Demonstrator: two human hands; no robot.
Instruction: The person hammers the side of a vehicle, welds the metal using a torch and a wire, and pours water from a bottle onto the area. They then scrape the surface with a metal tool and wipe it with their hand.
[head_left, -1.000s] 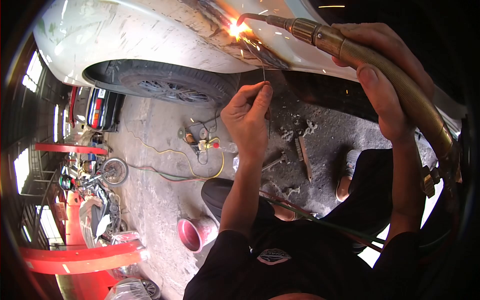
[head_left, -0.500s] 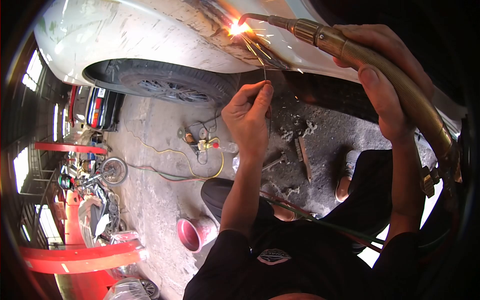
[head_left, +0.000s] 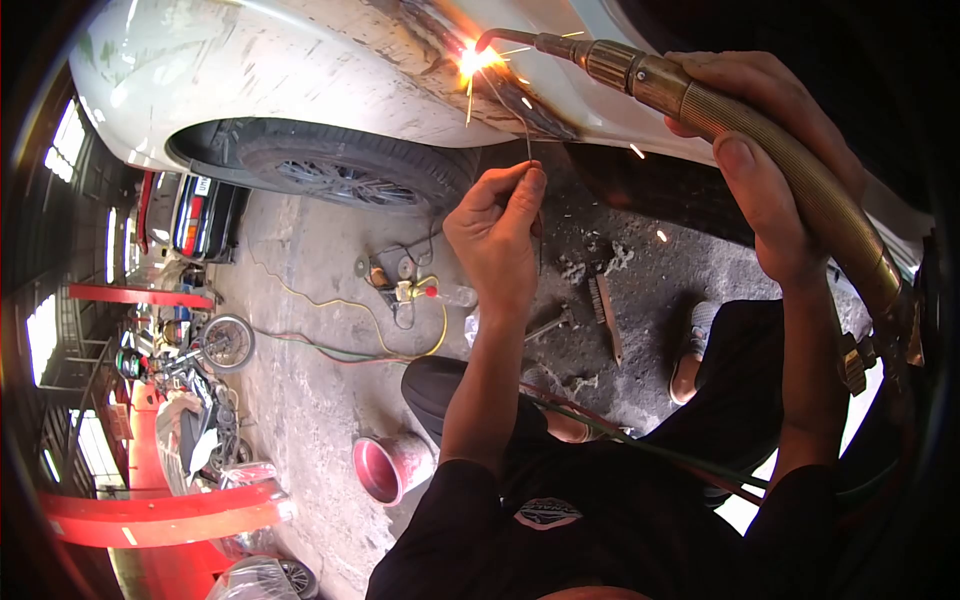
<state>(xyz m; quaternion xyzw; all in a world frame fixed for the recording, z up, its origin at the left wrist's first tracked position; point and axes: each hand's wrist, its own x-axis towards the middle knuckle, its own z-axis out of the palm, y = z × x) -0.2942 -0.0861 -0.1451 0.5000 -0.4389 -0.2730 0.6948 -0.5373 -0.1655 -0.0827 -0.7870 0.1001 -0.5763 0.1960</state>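
My black cloth shirt is closest, well below the big black rubber tyre as I see it. My right hand, far to the right of the tyre, is curled around a long, ribbed brass torch, thumb on one side and fingers on the other. The handle is fat, so the hand can't close all the way. I think I hold it that far back because the front gets very hot. My left hand, to the right of the tyre and a bit lower, has its thumb and first finger pressed together, pinching a thin grey metal wire. The other fingers look tucked in. I guess I pinch the wire low so my skin is away from the sparks. The wire and the torch's bent tip both point at a hot, glowing spot on the shiny white metal car panel, above the tyre's right end. The glare hides whether the wire touches it. On the floor, below and right of the tyre, lies a brown brush with a wooden handle, maybe put there to be easy to grab. A round red plastic bucket is well below the tyre. Farther off, a dark motorbike is to the tyre's lower left.
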